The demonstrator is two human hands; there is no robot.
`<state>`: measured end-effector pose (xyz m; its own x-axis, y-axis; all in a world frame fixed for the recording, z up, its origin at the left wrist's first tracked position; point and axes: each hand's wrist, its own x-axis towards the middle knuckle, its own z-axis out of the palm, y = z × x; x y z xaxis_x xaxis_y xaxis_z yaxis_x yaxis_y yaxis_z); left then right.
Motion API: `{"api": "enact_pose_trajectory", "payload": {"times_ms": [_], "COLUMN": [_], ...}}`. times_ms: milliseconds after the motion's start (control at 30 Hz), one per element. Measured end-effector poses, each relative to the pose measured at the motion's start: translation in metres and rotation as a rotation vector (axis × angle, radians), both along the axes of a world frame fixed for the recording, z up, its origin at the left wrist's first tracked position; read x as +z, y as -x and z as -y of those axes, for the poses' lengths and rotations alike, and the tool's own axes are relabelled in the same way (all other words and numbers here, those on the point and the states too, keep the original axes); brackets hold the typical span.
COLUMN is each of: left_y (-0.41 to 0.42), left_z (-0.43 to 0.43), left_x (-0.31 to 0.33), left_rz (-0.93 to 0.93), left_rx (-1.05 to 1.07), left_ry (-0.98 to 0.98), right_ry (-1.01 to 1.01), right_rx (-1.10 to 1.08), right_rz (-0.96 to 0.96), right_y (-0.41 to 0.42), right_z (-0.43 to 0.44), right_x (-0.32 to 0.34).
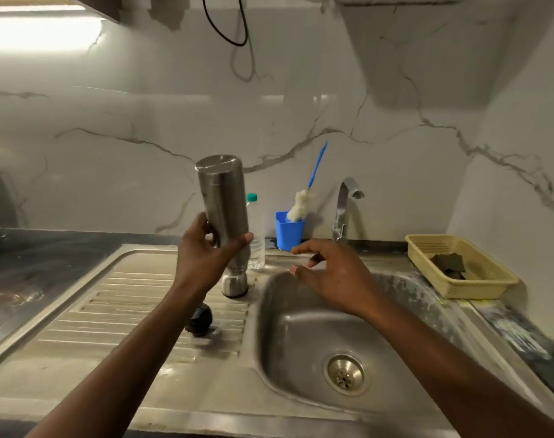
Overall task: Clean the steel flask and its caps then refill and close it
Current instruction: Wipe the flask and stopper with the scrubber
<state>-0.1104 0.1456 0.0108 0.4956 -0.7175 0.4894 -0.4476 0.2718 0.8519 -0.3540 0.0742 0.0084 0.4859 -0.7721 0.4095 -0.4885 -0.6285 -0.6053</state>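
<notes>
Left hand [206, 248] curls thumb and fingers round the flask [223, 197], while the right hand [332, 273], at its 4 o'clock, hovers over the sink [301, 358], fingers loosely spread, holding nothing.

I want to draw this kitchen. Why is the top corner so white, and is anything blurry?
Head view: a lamp under the cabinet glares white at top left, washing out the wall there. Head view: the black cap on the drainboard looks smeary, while the steel flask that the left hand grips is fairly sharp.
</notes>
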Motion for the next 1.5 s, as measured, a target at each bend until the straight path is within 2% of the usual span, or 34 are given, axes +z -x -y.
{"api": "enact_pose_trajectory", "payload": {"times_ms": [200,333,500,733,967,1067,1233,1333,1433,1500], "left_y": [0.079,0.116,0.135,0.132,0.125,0.125,0.127,0.127,0.128,0.128], "left_z": [0.019,0.028,0.039,0.055,0.059,0.06,0.059,0.057,0.055,0.054], "left_x": [-0.037,-0.066,-0.086,-0.113,-0.118,-0.12,-0.12,-0.119,-0.117,-0.116], "left_rz": [-0.089,-0.14,-0.194,-0.301,-0.324,-0.309,-0.31,-0.317,-0.326,-0.314], "left_rx": [-0.179,-0.269,-0.355,-0.419,-0.384,-0.384,-0.402,-0.412,-0.425,-0.427], "left_ry": [-0.046,-0.132,-0.184,-0.219,-0.202,-0.218,-0.233,-0.239,-0.249,-0.25], "right_ry": [0.031,0.065,0.07,-0.179,-0.343,-0.361,-0.33,-0.209,0.005,0.134], "right_rx": [-0.07,-0.148,-0.415,-0.808,-0.855,-0.855,-0.885,-0.915,-0.882,-0.832], "right_rz": [0.018,-0.063,-0.199,-0.422,-0.493,-0.466,-0.297,-0.238,-0.185,-0.076], "right_y": [0.05,0.092,0.155,0.217,0.214,0.212,0.209,0.204,0.192,0.182], "right_z": [0.011,0.038,0.106,0.187,0.207,0.211,0.212,0.206,0.19,0.177], "right_x": [0.016,0.02,0.025,0.007,-0.018,-0.023,-0.011,0.009,0.028,0.039]}}
